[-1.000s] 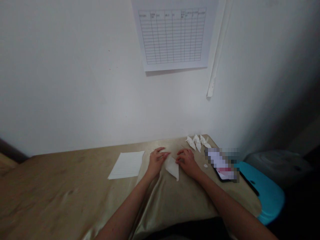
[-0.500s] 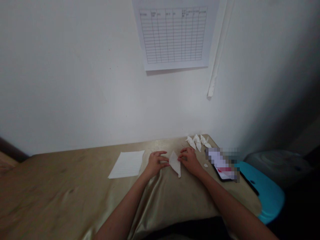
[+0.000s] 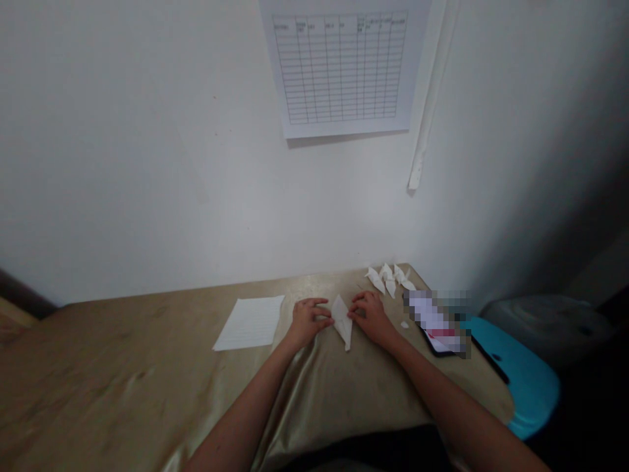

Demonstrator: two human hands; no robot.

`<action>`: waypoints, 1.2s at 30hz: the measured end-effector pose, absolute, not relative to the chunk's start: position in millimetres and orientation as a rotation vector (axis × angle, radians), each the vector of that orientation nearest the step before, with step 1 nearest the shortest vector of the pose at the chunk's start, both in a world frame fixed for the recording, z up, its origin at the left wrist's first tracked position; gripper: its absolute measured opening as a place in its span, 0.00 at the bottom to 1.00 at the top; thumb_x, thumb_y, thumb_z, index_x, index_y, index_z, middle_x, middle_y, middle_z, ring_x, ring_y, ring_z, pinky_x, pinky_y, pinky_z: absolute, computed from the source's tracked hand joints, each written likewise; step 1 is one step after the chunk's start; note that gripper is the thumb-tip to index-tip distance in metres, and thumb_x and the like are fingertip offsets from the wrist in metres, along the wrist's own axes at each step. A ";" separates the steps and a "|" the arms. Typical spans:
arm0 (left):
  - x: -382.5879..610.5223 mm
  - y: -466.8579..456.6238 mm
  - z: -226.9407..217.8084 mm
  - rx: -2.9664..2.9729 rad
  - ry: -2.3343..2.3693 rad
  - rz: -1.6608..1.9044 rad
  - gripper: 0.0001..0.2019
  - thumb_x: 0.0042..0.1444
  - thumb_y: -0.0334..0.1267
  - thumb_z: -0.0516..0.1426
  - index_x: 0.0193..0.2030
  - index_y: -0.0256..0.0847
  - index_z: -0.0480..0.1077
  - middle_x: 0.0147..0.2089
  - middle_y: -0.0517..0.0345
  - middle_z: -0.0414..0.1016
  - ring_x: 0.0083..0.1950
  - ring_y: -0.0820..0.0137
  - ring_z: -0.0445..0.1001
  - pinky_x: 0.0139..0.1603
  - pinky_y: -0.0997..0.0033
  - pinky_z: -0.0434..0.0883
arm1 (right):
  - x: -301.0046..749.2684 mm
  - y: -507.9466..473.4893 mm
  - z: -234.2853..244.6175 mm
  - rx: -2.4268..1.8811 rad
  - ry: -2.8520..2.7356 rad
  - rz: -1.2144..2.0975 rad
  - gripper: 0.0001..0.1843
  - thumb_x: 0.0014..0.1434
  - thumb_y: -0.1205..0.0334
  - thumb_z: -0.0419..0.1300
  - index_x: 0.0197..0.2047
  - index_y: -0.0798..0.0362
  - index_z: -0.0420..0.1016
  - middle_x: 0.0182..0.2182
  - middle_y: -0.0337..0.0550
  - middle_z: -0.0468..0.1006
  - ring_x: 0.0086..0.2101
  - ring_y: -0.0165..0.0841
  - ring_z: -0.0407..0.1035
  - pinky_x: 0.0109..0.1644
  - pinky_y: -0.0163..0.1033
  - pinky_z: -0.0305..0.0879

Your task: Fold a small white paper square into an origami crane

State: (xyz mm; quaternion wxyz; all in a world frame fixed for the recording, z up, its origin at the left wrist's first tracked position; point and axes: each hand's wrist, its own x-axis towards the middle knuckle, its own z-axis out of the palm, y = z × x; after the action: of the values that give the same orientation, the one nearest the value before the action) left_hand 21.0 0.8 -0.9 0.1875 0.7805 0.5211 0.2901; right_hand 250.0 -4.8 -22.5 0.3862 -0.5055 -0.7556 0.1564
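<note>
A small white folded paper piece point(image 3: 342, 319), long and pointed at both ends, lies between my hands on the tan cloth-covered table point(image 3: 147, 373). My left hand point(image 3: 306, 320) pinches its left edge with curled fingers. On its right edge my right hand point(image 3: 370, 314) does the same. Both forearms reach in from the bottom of the view.
A lined white sheet point(image 3: 250, 322) lies left of my hands. Several finished folded paper figures point(image 3: 389, 278) sit at the table's far right corner. A phone point(image 3: 439, 325) lies near the right edge, a turquoise stool point(image 3: 521, 379) beside it. A printed grid sheet point(image 3: 340, 69) hangs on the wall.
The paper piece was lying flatter and wider a second ago; it has been raised and folded narrower between my fingers. Both hands stayed in place, shifting slightly closer together.
</note>
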 end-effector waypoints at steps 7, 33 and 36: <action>25.1 -0.9 0.5 2.190 1.532 0.816 0.03 0.47 0.40 0.69 0.31 0.50 0.82 0.55 0.58 0.80 0.60 0.56 0.73 0.65 0.51 0.62 | 248.6 -7.1 -20.8 -1.268 -1.952 0.418 0.02 0.56 0.65 0.66 0.33 0.48 0.80 0.44 0.45 0.74 0.51 0.42 0.64 0.60 0.51 0.59; 39.3 -11.4 7.8 2.174 1.716 0.618 0.04 0.50 0.39 0.69 0.30 0.46 0.79 0.62 0.59 0.73 0.66 0.54 0.62 0.70 0.40 0.51 | 243.7 -12.5 -15.9 -1.415 -2.058 0.325 0.09 0.57 0.64 0.65 0.43 0.50 0.77 0.47 0.47 0.73 0.53 0.42 0.62 0.60 0.48 0.56; 39.9 -10.8 5.6 2.159 1.758 0.653 0.04 0.50 0.38 0.68 0.29 0.45 0.78 0.63 0.58 0.72 0.67 0.54 0.62 0.70 0.40 0.51 | 243.3 -15.2 -12.1 -1.396 -2.053 0.292 0.11 0.57 0.64 0.64 0.45 0.50 0.76 0.47 0.48 0.74 0.53 0.42 0.62 0.60 0.48 0.56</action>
State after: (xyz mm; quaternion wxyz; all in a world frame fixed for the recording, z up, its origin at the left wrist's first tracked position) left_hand 39.9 -10.8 5.6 0.1404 0.7474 0.6088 0.2260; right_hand 243.3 -15.2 -12.1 0.3156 -0.5300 -0.7793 0.1107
